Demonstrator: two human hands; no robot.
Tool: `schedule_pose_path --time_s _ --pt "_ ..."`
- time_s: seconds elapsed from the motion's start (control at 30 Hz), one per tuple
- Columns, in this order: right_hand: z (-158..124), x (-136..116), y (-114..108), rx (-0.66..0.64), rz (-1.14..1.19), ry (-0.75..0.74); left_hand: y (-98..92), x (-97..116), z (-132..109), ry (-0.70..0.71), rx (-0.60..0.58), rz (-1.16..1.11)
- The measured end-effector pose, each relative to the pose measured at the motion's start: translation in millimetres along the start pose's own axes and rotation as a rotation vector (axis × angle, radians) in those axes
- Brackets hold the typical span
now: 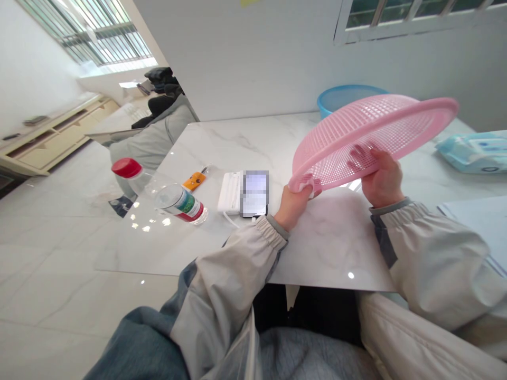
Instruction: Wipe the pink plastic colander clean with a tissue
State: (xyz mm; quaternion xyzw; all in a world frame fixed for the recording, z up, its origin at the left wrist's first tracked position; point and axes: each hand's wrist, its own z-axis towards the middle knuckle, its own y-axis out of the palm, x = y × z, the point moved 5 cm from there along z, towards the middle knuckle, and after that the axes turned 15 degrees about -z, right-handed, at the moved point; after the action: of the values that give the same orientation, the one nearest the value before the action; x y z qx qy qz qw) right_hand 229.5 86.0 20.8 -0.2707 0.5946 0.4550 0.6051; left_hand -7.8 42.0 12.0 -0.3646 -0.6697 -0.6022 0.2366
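Note:
A pink mesh plastic basket [356,119] is held tilted above the white marble-patterned table [245,140]. My left hand [293,205] is closed round its near left rim, with a small piece of white tissue or wipe [306,184] showing between the fingers and the rim. My right hand [382,179] grips the lower right part of the basket. Some of its fingers show through the mesh, and the thumb lies nearer to me. Behind the pink basket stands a blue basket [328,100], partly hidden.
Left on the table are a clear bottle [186,203] with a red cap, an orange cartoon-face item [194,181], a white box-like device [230,192] and a phone [254,194]. To the right lie a blue wipes pack [475,153] and papers [481,216]. A wall [253,63] rises behind.

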Motion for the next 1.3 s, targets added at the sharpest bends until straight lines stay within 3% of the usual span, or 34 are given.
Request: schedule_pose_path --time_s 0.1,0.4,0.9,1.13,1.3 --pt "-2.4 1.0 3.5 -0.068 -0.009 0.035 2.5 4.2 -0.6 0.044 -0.056 -0.026" --pt "-11.3 -3.2 12.8 -0.188 -0.082 0.041 5.1 0.9 -1.2 0.022 -0.076 -0.124" --pt "-42.7 -1.5 40.0 -0.491 -0.092 0.292 15.6 4.9 -9.0 0.024 -0.159 -0.11" --pt "-34.7 2.4 34.1 -0.432 -0.131 0.282 14.0 2.2 -7.6 0.02 -0.135 -0.114" --pt "-14.3 -1.9 16.6 -0.204 -0.072 0.096 8.4 -2.8 -4.1 -0.003 -0.106 -0.083"
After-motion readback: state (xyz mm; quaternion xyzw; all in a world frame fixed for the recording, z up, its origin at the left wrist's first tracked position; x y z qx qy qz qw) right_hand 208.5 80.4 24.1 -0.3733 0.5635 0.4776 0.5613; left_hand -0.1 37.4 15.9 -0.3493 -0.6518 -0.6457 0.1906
